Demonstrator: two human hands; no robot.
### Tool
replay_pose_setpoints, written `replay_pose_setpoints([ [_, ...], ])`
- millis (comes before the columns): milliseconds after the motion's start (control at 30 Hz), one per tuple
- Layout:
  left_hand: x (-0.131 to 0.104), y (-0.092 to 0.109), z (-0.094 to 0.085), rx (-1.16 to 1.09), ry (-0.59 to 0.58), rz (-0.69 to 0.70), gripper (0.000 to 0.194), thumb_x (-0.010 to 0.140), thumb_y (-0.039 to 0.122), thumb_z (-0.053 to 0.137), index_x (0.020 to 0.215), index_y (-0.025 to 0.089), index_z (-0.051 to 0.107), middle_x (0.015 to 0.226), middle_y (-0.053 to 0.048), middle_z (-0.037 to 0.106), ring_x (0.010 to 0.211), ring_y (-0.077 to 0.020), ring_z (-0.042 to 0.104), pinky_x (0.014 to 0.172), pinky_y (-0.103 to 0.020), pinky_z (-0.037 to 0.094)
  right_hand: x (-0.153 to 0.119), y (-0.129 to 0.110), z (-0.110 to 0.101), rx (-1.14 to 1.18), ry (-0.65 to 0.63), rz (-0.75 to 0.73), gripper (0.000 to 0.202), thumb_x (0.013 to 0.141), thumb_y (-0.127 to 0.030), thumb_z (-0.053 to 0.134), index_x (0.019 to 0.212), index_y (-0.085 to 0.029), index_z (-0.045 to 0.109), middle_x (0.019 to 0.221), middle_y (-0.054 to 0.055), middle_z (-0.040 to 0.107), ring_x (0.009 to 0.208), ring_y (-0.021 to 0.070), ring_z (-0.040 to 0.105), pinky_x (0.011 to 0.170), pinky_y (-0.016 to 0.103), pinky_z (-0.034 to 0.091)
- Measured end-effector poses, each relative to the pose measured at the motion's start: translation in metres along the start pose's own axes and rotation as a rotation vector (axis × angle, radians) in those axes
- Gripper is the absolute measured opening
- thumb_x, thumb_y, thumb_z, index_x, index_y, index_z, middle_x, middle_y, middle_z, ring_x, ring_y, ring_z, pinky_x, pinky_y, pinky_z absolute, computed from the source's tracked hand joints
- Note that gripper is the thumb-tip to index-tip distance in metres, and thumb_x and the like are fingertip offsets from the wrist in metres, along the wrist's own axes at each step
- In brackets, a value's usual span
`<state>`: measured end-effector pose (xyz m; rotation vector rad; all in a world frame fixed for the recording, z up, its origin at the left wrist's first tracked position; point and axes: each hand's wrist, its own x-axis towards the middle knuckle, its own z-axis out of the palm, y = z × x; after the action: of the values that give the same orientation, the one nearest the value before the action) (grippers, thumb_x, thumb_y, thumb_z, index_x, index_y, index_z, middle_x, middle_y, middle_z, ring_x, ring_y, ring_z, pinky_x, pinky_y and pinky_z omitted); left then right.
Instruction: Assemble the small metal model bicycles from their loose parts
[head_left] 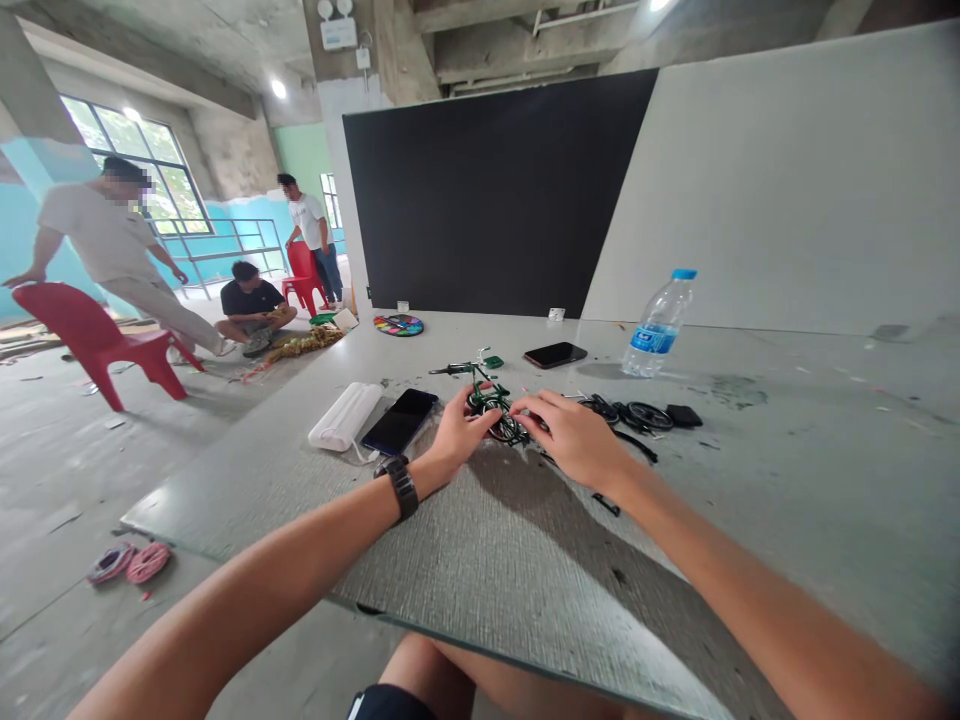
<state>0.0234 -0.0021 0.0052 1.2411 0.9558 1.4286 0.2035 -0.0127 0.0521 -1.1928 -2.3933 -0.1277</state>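
Note:
A small green model bicycle with black wheels stands tilted over the table, directly in front of me. My left hand grips it from the left, thumb and fingers closed around the wheel area. From the right, my right hand brings its fingertips together in a pinch against the bicycle's wheels; what lies between them is hidden. Just beyond my right hand lie loose black model wheels and a curved black part. A short black piece rests below my right wrist.
Left of my hands lie a dark phone and a white power bank with a cable. Farther back are another phone, a water bottle and a colourful disc. A black panel stands behind. Several people are at the left.

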Motion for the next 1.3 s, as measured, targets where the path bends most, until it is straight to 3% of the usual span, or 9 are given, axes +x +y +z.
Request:
replay_pose_setpoints([
  [433, 0.002, -0.005, -0.003, 0.195, 0.054, 0.155, 0.045, 0.081, 0.020, 0.070, 0.125, 0.022, 0.061, 0.095, -0.002, 0.069, 0.069, -0.0089, 0.061, 0.066, -0.020, 0.050, -0.001, -0.007, 0.004, -0.003, -0.015, 0.026, 0.028, 0.102, -0.035, 0.042, 0.104, -0.025, 0.068, 0.100, 0.005, 0.069, 0.081, 0.0193, 0.066, 0.063, 0.029, 0.044],
  [700, 0.002, -0.005, -0.003, 0.340, 0.091, 0.168, 0.045, 0.080, 0.018, 0.069, 0.124, 0.022, 0.062, 0.086, 0.000, 0.068, 0.073, -0.0106, 0.062, 0.073, -0.022, 0.051, 0.000, -0.011, 0.005, -0.061, -0.039, 0.049, 0.025, 0.102, -0.033, 0.044, 0.103, -0.023, 0.068, 0.098, 0.006, 0.069, 0.081, 0.0204, 0.066, 0.061, 0.029, 0.041],
  [1300, -0.002, -0.001, -0.001, 0.340, 0.085, 0.179, 0.045, 0.080, 0.017, 0.069, 0.124, 0.023, 0.063, 0.091, -0.001, 0.069, 0.071, -0.0108, 0.061, 0.071, -0.023, 0.051, -0.002, -0.011, 0.008, -0.071, -0.003, 0.060, 0.022, 0.100, -0.031, 0.047, 0.100, -0.024, 0.067, 0.101, 0.005, 0.070, 0.081, 0.0206, 0.067, 0.058, 0.029, 0.041],
])
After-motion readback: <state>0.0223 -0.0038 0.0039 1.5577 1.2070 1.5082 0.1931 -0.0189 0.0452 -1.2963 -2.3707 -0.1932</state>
